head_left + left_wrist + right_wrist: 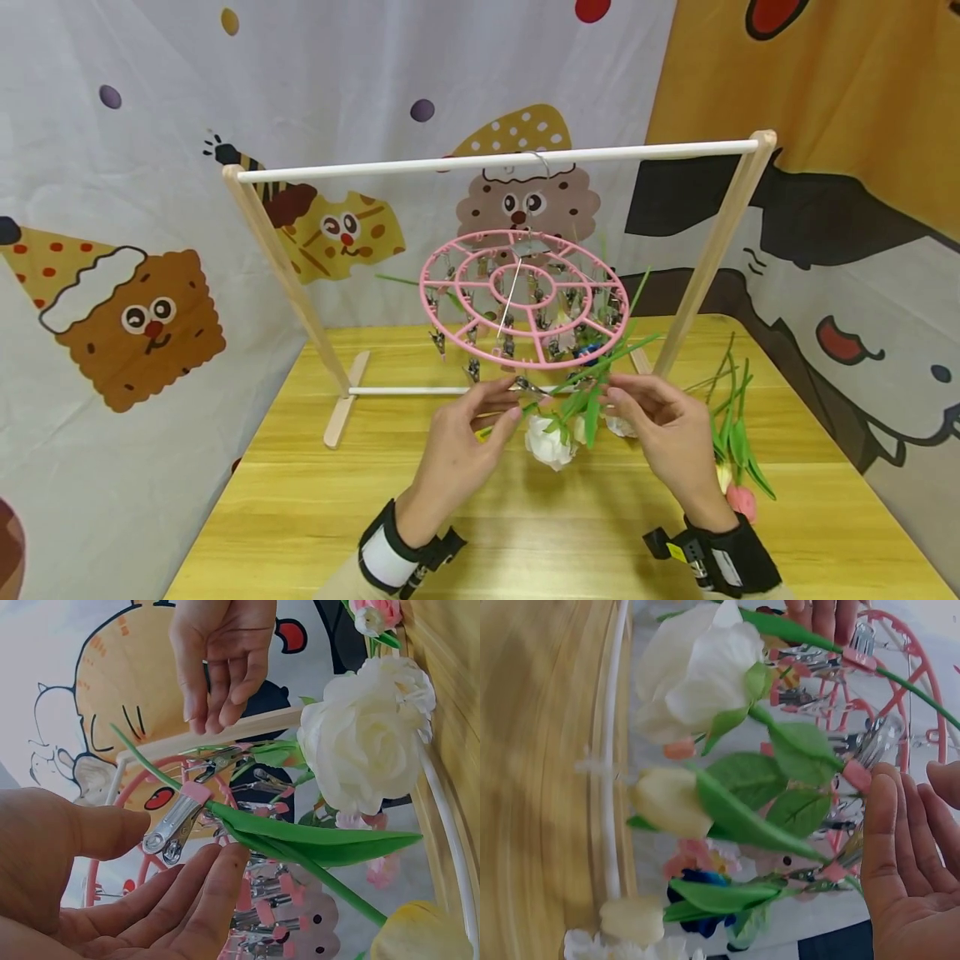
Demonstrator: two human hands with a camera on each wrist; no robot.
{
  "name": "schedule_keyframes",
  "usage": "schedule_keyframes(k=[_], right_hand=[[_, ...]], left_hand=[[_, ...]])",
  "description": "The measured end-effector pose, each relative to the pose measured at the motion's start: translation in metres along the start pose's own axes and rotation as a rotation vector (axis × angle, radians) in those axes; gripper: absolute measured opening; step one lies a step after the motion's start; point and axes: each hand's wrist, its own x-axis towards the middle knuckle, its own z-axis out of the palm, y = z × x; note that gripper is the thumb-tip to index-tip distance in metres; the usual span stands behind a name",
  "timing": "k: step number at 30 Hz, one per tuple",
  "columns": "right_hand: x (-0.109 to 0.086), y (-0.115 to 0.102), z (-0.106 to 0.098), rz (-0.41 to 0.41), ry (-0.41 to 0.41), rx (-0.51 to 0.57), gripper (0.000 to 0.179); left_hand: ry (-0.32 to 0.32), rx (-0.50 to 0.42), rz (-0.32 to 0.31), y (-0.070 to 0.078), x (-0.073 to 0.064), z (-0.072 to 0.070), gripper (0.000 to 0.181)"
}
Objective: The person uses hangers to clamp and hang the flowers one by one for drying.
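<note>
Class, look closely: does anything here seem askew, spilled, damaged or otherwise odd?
The pink clip hanger looks askew: in the head view its right side dips, though the white rail rises that way. A white flower also hangs head-down from it, unusual for a flower. Nothing looks spilled or damaged.

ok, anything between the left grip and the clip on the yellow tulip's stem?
Nothing visible: the left wrist view shows the clip just beside the left grip, unobstructed. The white flower is off to one side.
</note>
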Motion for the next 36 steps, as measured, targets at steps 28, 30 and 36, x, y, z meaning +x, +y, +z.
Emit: schedule_keyframes(k=[28,30,36], right_hand=[[0.003,0.046,-0.058,0.165,0.041,-0.688,0.022],[0.004,0.050,-0.061,0.181,-0.009,-0.706,0.024],[0.010,0.061,-0.063,0.234,-0.187,-0.728,0.033]], left_hand=[[0.059,0.326,0.181,-0.025,-0.032,-0.014,0.032],[0.050,0.330,0.210,-0.025,-0.034,-0.012,0.032],[0.017,0.314,0.292,-0.021,-0.037,0.000,0.031]])
